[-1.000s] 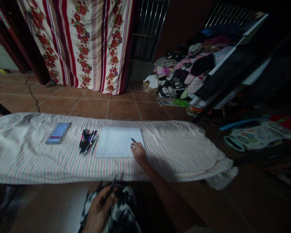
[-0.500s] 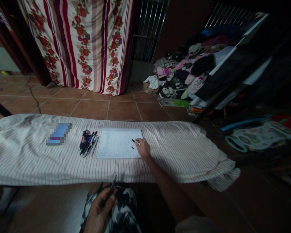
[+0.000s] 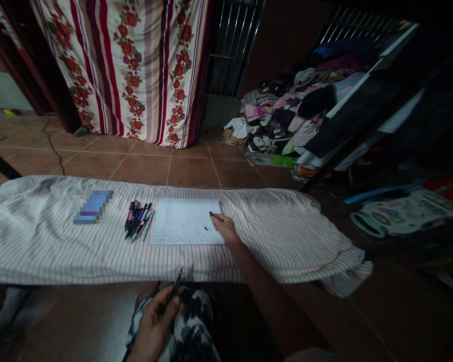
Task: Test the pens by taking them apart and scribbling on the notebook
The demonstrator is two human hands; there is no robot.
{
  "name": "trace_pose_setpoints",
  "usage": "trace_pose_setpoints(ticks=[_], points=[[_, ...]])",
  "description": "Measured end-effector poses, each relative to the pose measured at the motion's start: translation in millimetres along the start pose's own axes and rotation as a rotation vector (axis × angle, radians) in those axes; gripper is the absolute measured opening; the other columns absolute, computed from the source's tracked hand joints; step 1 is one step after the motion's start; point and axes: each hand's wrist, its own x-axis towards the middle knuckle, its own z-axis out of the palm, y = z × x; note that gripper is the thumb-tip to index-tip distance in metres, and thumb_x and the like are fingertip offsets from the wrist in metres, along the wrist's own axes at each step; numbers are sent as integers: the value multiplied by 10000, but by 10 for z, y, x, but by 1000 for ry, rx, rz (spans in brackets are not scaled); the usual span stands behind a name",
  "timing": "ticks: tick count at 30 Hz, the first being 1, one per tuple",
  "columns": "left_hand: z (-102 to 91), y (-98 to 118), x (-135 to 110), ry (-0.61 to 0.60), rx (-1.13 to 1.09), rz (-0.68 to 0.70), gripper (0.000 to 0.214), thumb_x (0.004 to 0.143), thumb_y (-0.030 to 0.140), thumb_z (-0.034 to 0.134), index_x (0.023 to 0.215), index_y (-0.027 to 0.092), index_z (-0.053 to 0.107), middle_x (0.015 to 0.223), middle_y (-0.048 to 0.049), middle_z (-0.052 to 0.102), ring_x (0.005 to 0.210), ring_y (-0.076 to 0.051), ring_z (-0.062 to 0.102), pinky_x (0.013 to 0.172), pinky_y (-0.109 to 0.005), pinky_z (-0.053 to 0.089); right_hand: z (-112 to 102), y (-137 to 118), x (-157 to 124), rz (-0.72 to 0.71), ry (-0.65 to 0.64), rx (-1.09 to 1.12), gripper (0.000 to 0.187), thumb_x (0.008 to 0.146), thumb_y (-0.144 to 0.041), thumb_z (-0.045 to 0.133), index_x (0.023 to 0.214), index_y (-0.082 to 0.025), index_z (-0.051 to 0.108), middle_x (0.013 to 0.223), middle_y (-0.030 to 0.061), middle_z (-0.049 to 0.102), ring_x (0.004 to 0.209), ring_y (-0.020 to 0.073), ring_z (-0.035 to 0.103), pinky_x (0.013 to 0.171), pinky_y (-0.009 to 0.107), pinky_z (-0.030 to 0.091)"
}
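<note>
**One hand on the notebook's edge, the other holding a pen below it**

A spiral notebook lies open and flat on a striped cloth that covers a long, low surface. Every place here is given from that notebook.

The right hand rests on the notebook's right edge, palm down, with its forearm running back toward the camera. Its fingers lie close together and reach toward the upper right corner of the page. There the fingertips meet a small dark piece that sits on the paper. It is too dim to tell whether they pinch the piece or only touch it.

The left hand is well below the notebook's near edge, off the cloth and over a black-and-white patterned garment on the lap. Its fingers are curled, and they and the thumb grip the barrel of a dark pen. The pen's free end points up toward the notebook's lower edge.

Just left of the notebook, a bunch of pens lies on the cloth, the pens side by side. Farther left lies a flat blue item, blurred out. Beyond the notebook's far edge is a brown tiled floor, and past that hangs a floral striped curtain. Beyond and to the right of the notebook is a heap of clothes.
</note>
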Motion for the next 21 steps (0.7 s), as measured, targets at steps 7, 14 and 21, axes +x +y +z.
trace_pose_setpoints(ticks=[7, 14, 21], points=[[40, 75, -136, -7, 9, 59, 412, 613, 476, 677, 878, 161, 704, 665, -40, 667, 777, -221, 617, 714, -281, 491, -186, -378, -683, -14, -172, 417, 352, 665, -402, 633, 906, -147, 654, 790, 69, 646, 689, 133, 596, 624, 257, 460], [28, 216, -359, -24, -18, 107, 387, 612, 449, 688, 868, 158, 694, 786, -59, 688, 724, -191, 621, 704, -275, 488, -360, -825, -1317, -111, -317, 542, 256, 619, -287, 717, 838, -193, 624, 760, -5, 594, 679, 92, 531, 620, 213, 397], [-11, 343, -583, -19, 21, 151, 381, 626, 423, 674, 871, 132, 689, 701, -49, 671, 671, -170, 594, 655, -246, 459, -535, -1117, -1741, -293, -401, 390, 200, 655, -300, 683, 803, -194, 599, 743, -15, 558, 672, 102, 511, 619, 226, 393]])
